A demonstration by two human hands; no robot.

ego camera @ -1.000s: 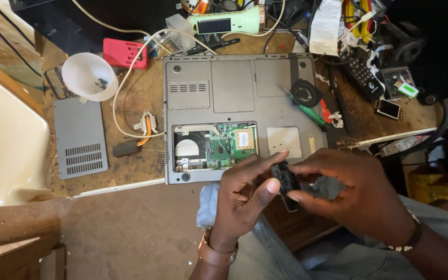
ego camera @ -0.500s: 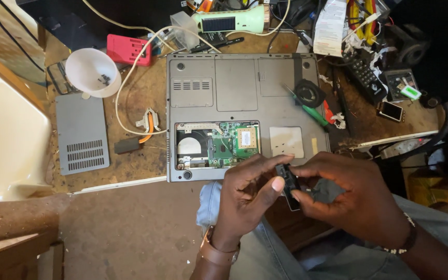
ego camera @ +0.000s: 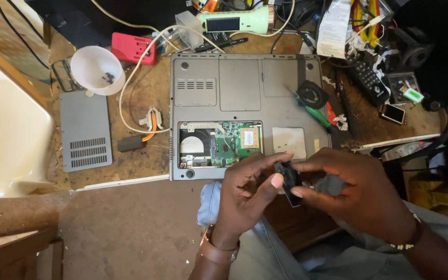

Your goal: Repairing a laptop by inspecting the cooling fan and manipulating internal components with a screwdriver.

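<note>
Pinching a small black part [ego camera: 288, 179] between left hand [ego camera: 245, 194] fingertips at nine o'clock and right hand [ego camera: 356, 194] fingertips at three, just below upturned grey laptop [ego camera: 239, 93].

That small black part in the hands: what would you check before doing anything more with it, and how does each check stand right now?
1. Hold on the small black part: ok, pinched between the left hand and the right hand.
2. Part kept above the workbench edge: not ok, it is over the lap, so a slip would drop it.
3. Open bay of the upturned laptop unobstructed: ok, green circuit board exposed.
4. Loose screws contained: ok, a few lie in the white cup.
5. Screwdriver within reach: ok, lying on the laptop.
6. Part's condition: cannot tell, fingers hide much of it.
</note>
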